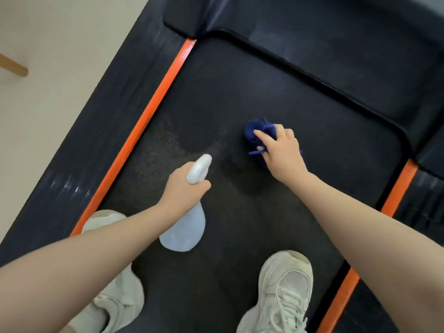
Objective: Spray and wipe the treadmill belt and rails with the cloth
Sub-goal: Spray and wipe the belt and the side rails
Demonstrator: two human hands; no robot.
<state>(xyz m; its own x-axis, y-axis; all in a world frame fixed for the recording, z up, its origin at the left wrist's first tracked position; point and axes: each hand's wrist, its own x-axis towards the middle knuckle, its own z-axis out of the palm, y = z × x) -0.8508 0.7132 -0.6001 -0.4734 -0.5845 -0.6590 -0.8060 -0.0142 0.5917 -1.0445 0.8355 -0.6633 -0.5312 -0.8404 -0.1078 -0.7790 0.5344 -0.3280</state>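
We're standing on the treadmill belt (276,87), both white sneakers on it: left sneaker (115,296) close to the left orange rail strip (144,116), right sneaker (283,292) near the right orange rail strip (398,188). Our left hand (185,191) is gripping the neck of the spray bottle (185,231), fingers wrapped round it; the white nozzle head (199,168) is sticking out past the knuckles and pointing at the belt ahead, while the pale blue body is hanging back under the wrist. Just beyond the nozzle we're seeing a lighter speckled patch (173,143) on the belt. Our right hand (281,152) is pressing the blue cloth (257,131) onto the belt, fingers curled over the bunched fabric, index finger lying across its top, a gold ring (283,135) on one finger. The cloth is sitting mostly ahead of and under the fingertips, with a loose strip trailing out below the thumb. The two hands are working well apart, cloth to the right of the nozzle. The dark motor cover (336,32) is lying past the cloth.
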